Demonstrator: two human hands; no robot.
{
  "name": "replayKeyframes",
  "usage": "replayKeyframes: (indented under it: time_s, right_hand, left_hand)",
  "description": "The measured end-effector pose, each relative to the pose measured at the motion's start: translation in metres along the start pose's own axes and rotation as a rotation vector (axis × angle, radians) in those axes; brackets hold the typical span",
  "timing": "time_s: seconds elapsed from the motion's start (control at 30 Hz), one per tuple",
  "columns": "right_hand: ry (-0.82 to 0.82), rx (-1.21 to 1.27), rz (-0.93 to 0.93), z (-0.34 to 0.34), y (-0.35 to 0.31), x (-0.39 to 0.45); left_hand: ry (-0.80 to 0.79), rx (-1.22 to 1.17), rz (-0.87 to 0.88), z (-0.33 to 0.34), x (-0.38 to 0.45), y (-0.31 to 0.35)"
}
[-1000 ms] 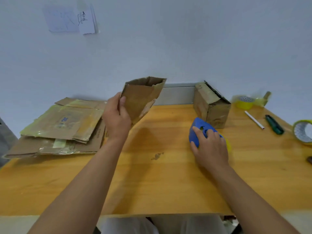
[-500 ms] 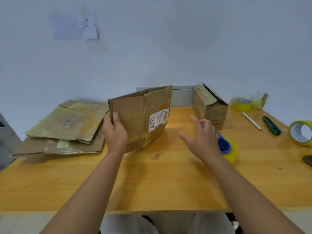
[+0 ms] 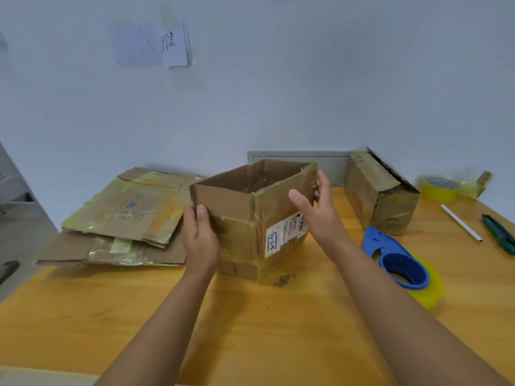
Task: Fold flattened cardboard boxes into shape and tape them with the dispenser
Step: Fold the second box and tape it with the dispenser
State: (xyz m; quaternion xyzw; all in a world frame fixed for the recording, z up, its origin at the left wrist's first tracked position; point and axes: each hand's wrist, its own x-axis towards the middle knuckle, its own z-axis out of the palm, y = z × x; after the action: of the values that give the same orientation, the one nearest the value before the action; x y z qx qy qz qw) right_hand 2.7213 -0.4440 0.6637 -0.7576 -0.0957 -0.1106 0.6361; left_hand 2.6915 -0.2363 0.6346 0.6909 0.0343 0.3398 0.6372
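Note:
A brown cardboard box (image 3: 245, 215) stands open-topped in the middle of the wooden table (image 3: 250, 324), squared into shape, with a white label on its right face. My left hand (image 3: 199, 238) grips its near-left corner, thumb on the front panel. My right hand (image 3: 317, 210) holds the right panel's top edge, thumb in front and fingers behind. The blue tape dispenser (image 3: 395, 260) with its yellow roll lies on the table to the right, apart from both hands. A stack of flattened boxes (image 3: 125, 218) lies at the left.
A taped box (image 3: 381, 196) lies on its side at the back right. Further right are a yellow tape roll (image 3: 440, 188), a white pen (image 3: 461, 222) and a green utility knife (image 3: 498, 231). A white wall stands right behind the table.
My right hand left the dispenser and moved left onto the box. The box came down from the air to the table and opened from flat into a square shape.

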Motion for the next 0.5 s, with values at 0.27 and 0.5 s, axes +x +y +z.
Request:
replayKeyframes:
  time_s: [0.27, 0.5]
  right_hand:
    - [0.021, -0.039, -0.109, -0.011, -0.008, -0.009]
    - [0.143, -0.119, -0.092, -0.027, -0.004, -0.01]
  left_hand:
    - [-0.247, -0.117, -0.003, 0.03, -0.005, 0.008]
    - [-0.091, -0.019, -0.114, 0.025, 0.009, 0.026]
